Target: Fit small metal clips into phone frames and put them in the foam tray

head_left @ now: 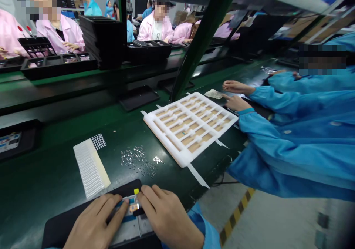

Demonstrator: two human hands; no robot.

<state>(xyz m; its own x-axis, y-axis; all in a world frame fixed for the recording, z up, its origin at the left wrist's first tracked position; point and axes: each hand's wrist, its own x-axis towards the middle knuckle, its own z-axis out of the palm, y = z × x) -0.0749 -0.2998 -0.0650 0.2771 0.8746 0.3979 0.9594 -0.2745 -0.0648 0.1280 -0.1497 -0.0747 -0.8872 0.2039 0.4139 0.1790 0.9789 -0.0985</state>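
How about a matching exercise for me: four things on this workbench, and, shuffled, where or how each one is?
1. White tray
2. Ribbed white sheet
3. Small shiny pieces
4. Yellow tab

A. Close to the fingertips of the right hand
B. Scattered loose on the green workbench
C. Divided into compartments, with pale tails sticking out at its edges
D. Lying flat just beyond the left hand

Pairs: 1-C, 2-D, 3-B, 4-A
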